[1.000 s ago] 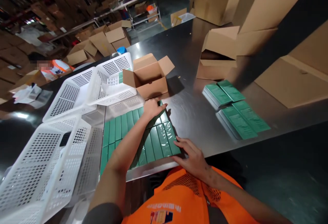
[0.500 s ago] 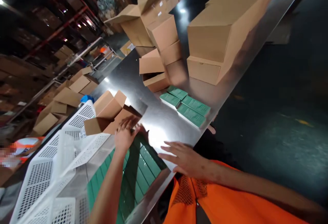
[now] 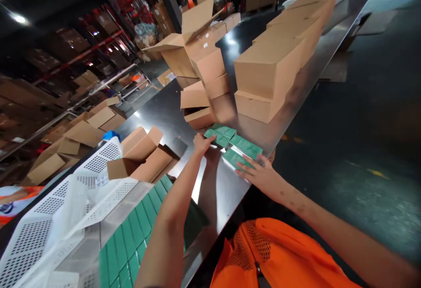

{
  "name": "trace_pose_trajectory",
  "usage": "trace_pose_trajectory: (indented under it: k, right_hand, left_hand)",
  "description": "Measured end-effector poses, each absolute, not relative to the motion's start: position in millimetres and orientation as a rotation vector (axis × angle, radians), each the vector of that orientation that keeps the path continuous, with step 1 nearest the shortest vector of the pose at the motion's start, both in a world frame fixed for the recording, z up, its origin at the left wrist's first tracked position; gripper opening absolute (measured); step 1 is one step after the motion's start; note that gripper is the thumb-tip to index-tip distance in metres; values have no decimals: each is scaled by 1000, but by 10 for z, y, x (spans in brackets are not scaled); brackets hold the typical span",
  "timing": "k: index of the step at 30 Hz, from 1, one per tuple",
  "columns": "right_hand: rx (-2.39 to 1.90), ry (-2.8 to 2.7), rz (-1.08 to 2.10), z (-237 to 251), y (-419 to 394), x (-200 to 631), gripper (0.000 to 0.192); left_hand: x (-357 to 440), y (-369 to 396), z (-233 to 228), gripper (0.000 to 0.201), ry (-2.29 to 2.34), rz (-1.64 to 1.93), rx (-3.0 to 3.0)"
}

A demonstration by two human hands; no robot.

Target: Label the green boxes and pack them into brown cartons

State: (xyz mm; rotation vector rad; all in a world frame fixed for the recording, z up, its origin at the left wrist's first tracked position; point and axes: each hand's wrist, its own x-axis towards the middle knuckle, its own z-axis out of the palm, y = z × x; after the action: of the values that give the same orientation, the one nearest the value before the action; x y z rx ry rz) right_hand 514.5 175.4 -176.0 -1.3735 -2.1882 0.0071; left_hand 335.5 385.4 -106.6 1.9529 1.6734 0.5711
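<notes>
A small group of flat green boxes point(image 3: 247, 145) lies on the metal table. My left hand point(image 3: 201, 143) is at its far left end, thumb on top of a box and the other fingers curled at the side, partly hidden. Across the near right end, my right hand point(image 3: 261, 171) lays its spread fingers on the boxes. Below my left forearm, a large block of green boxes point(image 3: 131, 231) stands in tight rows, partly covered by the arm. Beside that block is an open cardboard box point(image 3: 153, 163) with raised flaps.
White perforated plastic baskets point(image 3: 33, 235) line the left side. Stacked brown cartons point(image 3: 255, 75) run along the right table edge. A small open carton point(image 3: 197, 119) and a larger open carton point(image 3: 180, 55) stand farther back. The metal table point(image 3: 220, 191) ends near my orange vest.
My left hand has moved from the open cardboard box and green block to the small group of green boxes. My right hand has reached forward onto the same group.
</notes>
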Motion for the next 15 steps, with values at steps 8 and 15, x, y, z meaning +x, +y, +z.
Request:
trace_pose_trajectory:
  k: [8,15]
  right_hand:
    - [-1055,-2082,482,-1814,1438,4492,52]
    - [-901,-2120,765,-1770,1502,3956,43]
  left_hand:
    - [2440,3575,-750,46,1774,480,1927]
    - [1516,3380,-723,42,2105,121,1907]
